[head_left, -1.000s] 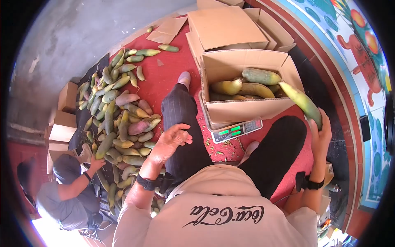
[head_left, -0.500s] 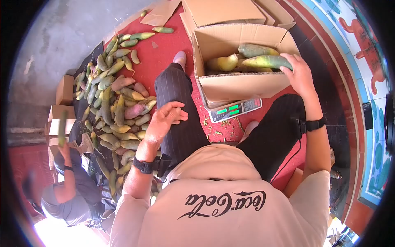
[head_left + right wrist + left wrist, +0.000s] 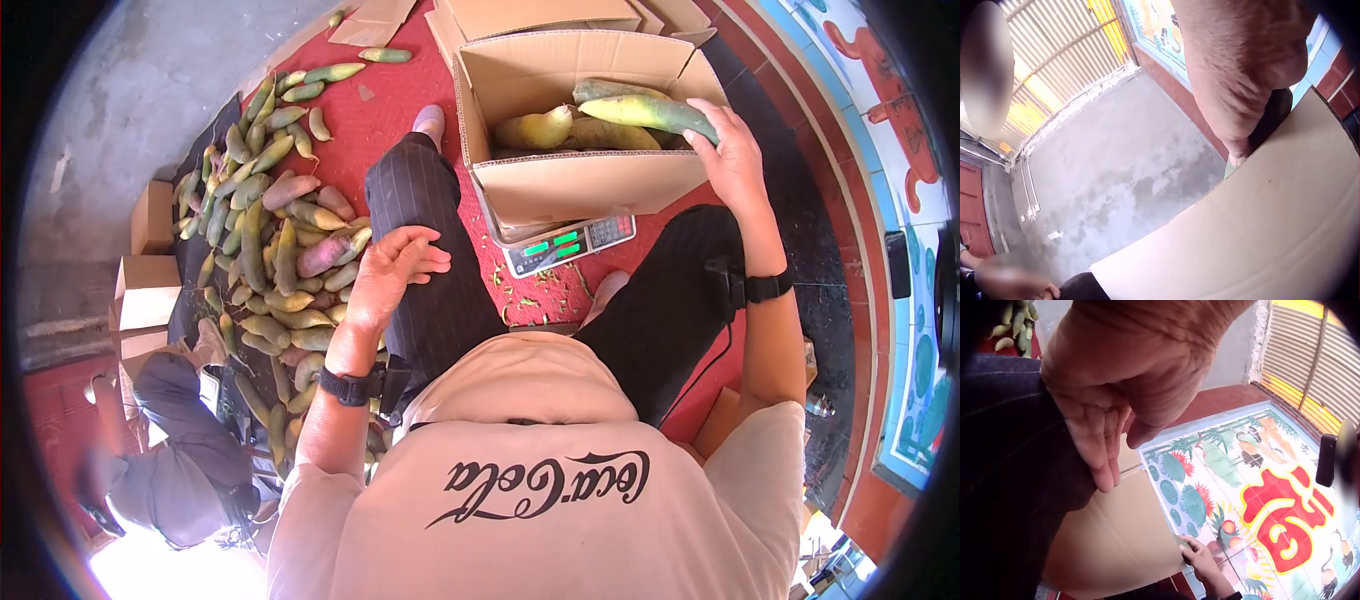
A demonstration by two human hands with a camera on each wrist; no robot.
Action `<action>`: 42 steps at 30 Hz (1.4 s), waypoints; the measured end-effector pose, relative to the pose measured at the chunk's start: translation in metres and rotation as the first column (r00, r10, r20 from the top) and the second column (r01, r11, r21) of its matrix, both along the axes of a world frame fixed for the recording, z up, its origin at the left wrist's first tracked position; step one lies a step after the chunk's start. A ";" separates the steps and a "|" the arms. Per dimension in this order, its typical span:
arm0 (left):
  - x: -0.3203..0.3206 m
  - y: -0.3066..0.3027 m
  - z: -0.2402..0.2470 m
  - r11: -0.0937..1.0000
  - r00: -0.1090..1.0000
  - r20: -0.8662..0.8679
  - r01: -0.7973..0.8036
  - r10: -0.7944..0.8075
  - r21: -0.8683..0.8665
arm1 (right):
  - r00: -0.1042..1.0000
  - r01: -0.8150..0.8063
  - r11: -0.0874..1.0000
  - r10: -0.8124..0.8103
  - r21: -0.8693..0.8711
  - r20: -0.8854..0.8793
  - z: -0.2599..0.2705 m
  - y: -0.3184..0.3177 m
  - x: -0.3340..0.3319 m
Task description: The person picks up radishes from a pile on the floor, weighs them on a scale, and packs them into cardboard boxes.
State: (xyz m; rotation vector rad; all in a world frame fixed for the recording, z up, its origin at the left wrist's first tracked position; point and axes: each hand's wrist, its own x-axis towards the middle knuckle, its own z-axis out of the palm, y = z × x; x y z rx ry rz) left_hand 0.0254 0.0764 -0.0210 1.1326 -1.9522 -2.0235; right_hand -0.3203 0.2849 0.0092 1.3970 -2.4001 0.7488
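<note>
My right hand [image 3: 737, 165] grips the dark green end of a long green radish [image 3: 640, 111] at the right side of an open cardboard box [image 3: 590, 192]. The radish's paler end reaches left over other radishes lying inside, among them a yellowish one [image 3: 538, 128]. In the right wrist view the box wall hides most of the held radish. Loosely bent and holding nothing, my left hand [image 3: 392, 272] hovers over my left thigh. Under the box is a digital scale [image 3: 575, 248] with lit green displays.
A large heap of radishes [image 3: 265, 250] lies to the left on dark sheeting and red carpet. More cardboard boxes [image 3: 545, 15] stand behind the open one. Another person [image 3: 180, 450] sits at the lower left. A tiled wall [image 3: 890, 130] runs along the right.
My right hand has brought the radish from the box's right outside over its opening, turning it nearly level. The left hand stays empty. The other person's raised radish is out of sight now.
</note>
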 end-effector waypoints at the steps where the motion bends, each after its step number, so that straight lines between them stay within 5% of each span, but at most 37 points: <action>1: 0.000 0.000 0.000 1.000 1.000 0.001 -0.004 0.004 -0.002 | 1.000 -0.002 1.000 0.002 -0.001 0.000 0.001 0.000 0.002; 5: 0.002 0.001 0.006 0.996 0.997 -0.015 0.082 -0.082 0.019 | 0.996 -0.057 0.992 0.064 -0.110 0.065 0.026 -0.007 0.034; 6: -0.003 0.007 0.013 0.999 0.989 -0.140 0.050 -0.049 0.004 | 0.986 -0.101 0.985 0.117 -0.137 0.117 0.036 -0.013 0.047; 12: -0.018 0.018 0.047 0.994 0.878 -0.470 0.109 -0.091 0.011 | 0.842 -0.535 0.837 0.519 -0.115 -0.145 0.059 -0.056 0.117; 14: -0.003 0.002 0.041 0.994 0.966 -0.241 -0.081 0.097 0.073 | 0.826 -0.557 0.817 0.529 -0.146 -0.194 0.058 -0.065 0.118; 17: 0.013 -0.003 0.041 0.962 0.905 -0.376 -0.107 0.199 0.251 | 0.784 -0.572 0.789 0.606 -0.223 0.132 0.052 -0.075 0.114; 20: 0.023 -0.005 0.041 0.907 0.827 -0.411 -0.253 0.384 0.338 | 0.735 -0.616 0.735 0.666 -0.284 0.127 0.055 -0.086 0.124; 22: 0.033 -0.020 0.046 0.925 0.818 -0.458 -0.224 0.349 0.306 | 0.742 -0.591 0.741 0.654 -0.319 0.147 0.058 -0.088 0.125; 26: 0.083 -0.056 0.037 0.734 0.610 -0.408 -0.561 0.679 0.382 | 0.875 -0.336 0.869 0.431 -0.364 0.221 0.048 -0.073 0.081; 28: 0.112 -0.076 0.025 0.640 0.494 -0.430 -0.697 0.755 0.323 | 0.907 -0.164 0.909 0.292 -0.383 0.304 0.038 -0.059 0.054; 30: 0.141 -0.088 0.009 0.653 0.512 -0.445 -0.712 0.734 0.258 | 0.950 -0.075 0.947 0.163 -0.313 0.265 0.034 -0.046 0.037; 32: 0.147 -0.090 -0.004 0.451 0.444 -0.294 -0.891 0.847 -0.045 | 0.972 0.022 0.978 0.028 -0.210 0.232 0.027 -0.038 0.023; 33: 0.143 -0.087 -0.008 0.449 0.428 -0.306 -0.893 0.850 -0.001 | 0.974 0.022 0.978 0.027 -0.208 0.227 0.026 -0.037 0.018; 36: 0.124 -0.074 -0.018 0.557 0.542 -0.265 -0.831 0.798 -0.023 | 0.945 0.103 0.991 -0.071 -0.085 0.320 0.024 -0.037 0.002; 38: 0.101 -0.064 -0.014 0.686 0.690 -0.214 -0.720 0.692 -0.105 | 0.907 0.039 0.994 0.006 -0.100 0.420 0.016 -0.039 -0.012; 42: 0.052 -0.047 -0.008 0.841 0.868 -0.256 -0.484 0.425 -0.243 | 0.975 0.001 0.998 -0.014 0.058 0.221 0.010 -0.043 -0.029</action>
